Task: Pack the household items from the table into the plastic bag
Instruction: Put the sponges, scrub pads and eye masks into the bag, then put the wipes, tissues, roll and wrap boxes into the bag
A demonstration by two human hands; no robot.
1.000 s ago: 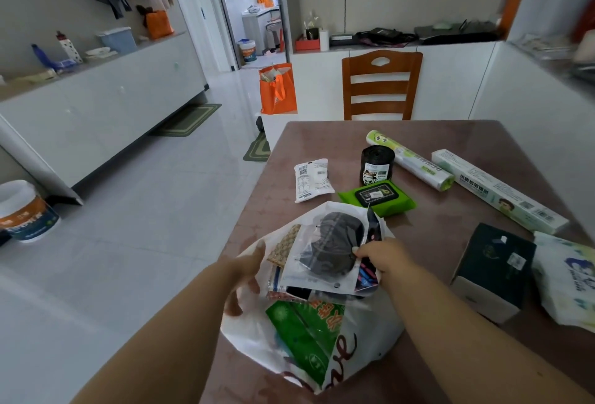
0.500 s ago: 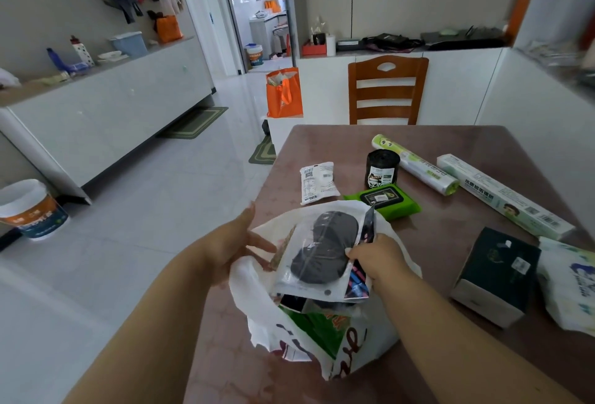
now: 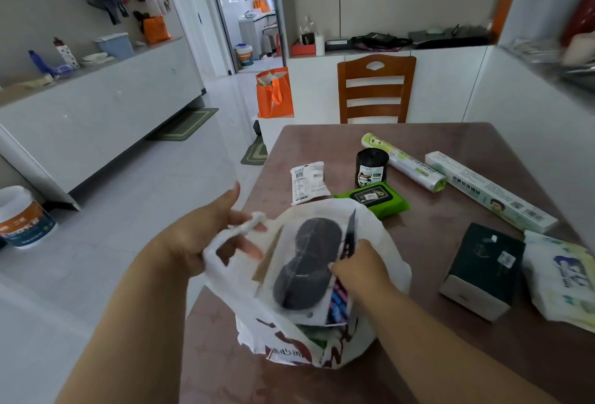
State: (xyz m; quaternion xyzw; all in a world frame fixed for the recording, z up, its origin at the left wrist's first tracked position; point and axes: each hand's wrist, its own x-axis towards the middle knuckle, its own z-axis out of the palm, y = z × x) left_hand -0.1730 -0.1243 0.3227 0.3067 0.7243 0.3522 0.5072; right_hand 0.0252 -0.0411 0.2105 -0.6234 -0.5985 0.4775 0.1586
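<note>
bag: white plastic carrier bag with red print [image 3: 289, 344] sits at the near left part of the brown table [image 3: 450, 133]; its mouth gapes upward and it bulges with packed goods
in the bag: a clear flat packet holding a dark grey oval pad [image 3: 306, 265] stands tilted in the mouth, half out; behind it a thin packet with a blue and pink printed edge [image 3: 338, 305]; something green shows lower down, too hidden to name
left hand: left hand [image 3: 196, 236] pinches the bag's twisted white handle [image 3: 248, 225] between thumb and fingers, lifting that side open; one fingertip shows through the handle hole
right hand: right hand [image 3: 360, 270] is closed on the right edge of the grey-pad packet, fingers curled around it inside the bag's mouth
just beyond the bag: green wet-wipes pack with a black label [image 3: 373, 199] touches the bag's far rim; small white sachet with black print [image 3: 307, 181] lies to its left; black roll of bin bags [image 3: 372, 167] stands upright behind the wipes
further back: pale green roll of film [image 3: 402, 162] lies slanted, just beside a long white and green box [image 3: 489, 191]
right side: dark green box with a pale end [image 3: 483, 270] near the table edge; soft white tissue pack with blue print [image 3: 563, 278] touching it on the right
beyond the table: wooden chair [image 3: 375, 88] at the far end; orange tote bag [image 3: 273, 92] on the floor
</note>
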